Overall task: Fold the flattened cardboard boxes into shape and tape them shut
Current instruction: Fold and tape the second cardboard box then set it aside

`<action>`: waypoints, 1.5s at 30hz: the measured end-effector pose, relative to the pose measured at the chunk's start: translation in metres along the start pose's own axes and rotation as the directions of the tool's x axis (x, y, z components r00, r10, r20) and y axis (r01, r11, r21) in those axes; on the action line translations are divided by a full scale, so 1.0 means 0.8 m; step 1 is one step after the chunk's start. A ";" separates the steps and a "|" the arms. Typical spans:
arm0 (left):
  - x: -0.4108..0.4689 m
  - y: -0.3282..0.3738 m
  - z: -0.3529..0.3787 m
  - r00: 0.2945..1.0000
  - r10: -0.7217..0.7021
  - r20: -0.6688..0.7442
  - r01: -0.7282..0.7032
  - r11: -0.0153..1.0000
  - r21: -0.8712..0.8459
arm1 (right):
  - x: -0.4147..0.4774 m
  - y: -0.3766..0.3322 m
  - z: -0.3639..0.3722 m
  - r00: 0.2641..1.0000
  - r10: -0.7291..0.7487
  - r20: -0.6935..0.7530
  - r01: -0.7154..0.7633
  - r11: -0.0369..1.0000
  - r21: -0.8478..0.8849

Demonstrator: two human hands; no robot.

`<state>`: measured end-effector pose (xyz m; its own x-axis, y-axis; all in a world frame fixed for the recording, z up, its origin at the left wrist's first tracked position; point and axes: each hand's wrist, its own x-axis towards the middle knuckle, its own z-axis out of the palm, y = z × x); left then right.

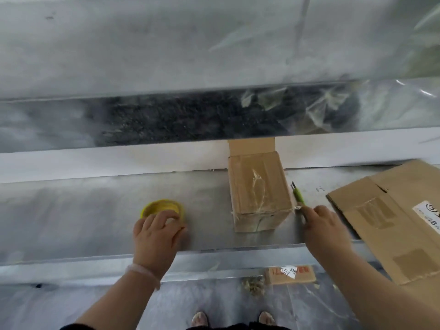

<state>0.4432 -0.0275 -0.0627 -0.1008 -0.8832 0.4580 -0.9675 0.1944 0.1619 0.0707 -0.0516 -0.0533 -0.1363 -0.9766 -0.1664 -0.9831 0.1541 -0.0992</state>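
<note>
Worktop (83,210) of grey metal runs across the frame, and a folded cardboard box (258,186) stands on it at centre, the landmark for everything else. Flattened cardboard (392,222), the largest loose piece, lies to the right of the box and well apart from it, overhanging the worktop's near edge and bearing a white label (428,217) and old strips of tape. The box itself is wrapped in clear tape across its top and near end, while one flap (251,145) at its far end stands upright. The person's left hand (154,236) is to the left of the box, fingers curved over a yellow tape roll (158,207) that lies flat on the metal, thumb against its side. The right hand (326,229), just right of the box's near corner, grips a green utility knife (297,195) whose blade points away along the box's right side. A cardboard scrap (290,275) with a handwritten slip lies on the floor below the box.
</note>
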 end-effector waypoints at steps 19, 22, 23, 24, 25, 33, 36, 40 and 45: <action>0.031 0.237 -0.034 0.839 -0.389 0.381 0.488 0.224 -0.844 | -0.060 -0.093 -0.066 0.968 -0.248 -0.033 0.065 0.122 0.990; 0.039 0.243 -0.028 0.829 -0.466 0.308 0.412 0.138 -0.901 | -0.059 -0.097 -0.070 0.974 -0.220 -0.051 0.079 0.121 0.990; 0.044 0.246 -0.027 0.821 -0.494 0.287 0.399 0.138 -0.906 | -0.057 -0.100 -0.067 0.976 -0.204 -0.074 0.097 0.107 0.989; 0.049 0.249 -0.027 0.801 -0.531 0.275 0.415 0.162 -0.895 | -0.055 -0.103 -0.063 0.978 -0.183 -0.101 0.124 0.114 0.986; 0.054 0.251 -0.026 0.776 -0.571 0.268 0.455 0.212 -0.865 | -0.052 -0.105 -0.059 0.979 -0.154 -0.132 0.155 0.151 0.976; 0.057 0.243 -0.008 0.811 -0.574 0.114 0.463 0.510 -0.725 | -0.043 -0.110 -0.054 0.968 -0.037 -0.248 0.251 0.145 0.957; 0.057 0.248 -0.007 0.776 -0.618 0.123 0.458 0.419 -0.784 | -0.045 -0.110 -0.057 0.987 -0.008 -0.158 0.158 0.044 0.986; 0.065 0.251 -0.014 0.742 -0.643 0.190 0.495 0.334 -0.802 | -0.046 -0.112 -0.069 0.987 -0.040 -0.155 0.154 -0.032 0.988; 0.070 0.243 -0.010 0.778 -0.610 0.153 0.508 0.467 -0.724 | -0.034 -0.109 -0.063 0.963 -0.093 -0.252 0.266 0.198 0.943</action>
<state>0.2511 -0.0360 0.0011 0.4759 -0.8707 0.1240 -0.3352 -0.0491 0.9409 0.1543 -0.0462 0.0093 -0.0705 -0.9928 0.0964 -0.1149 -0.0880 -0.9895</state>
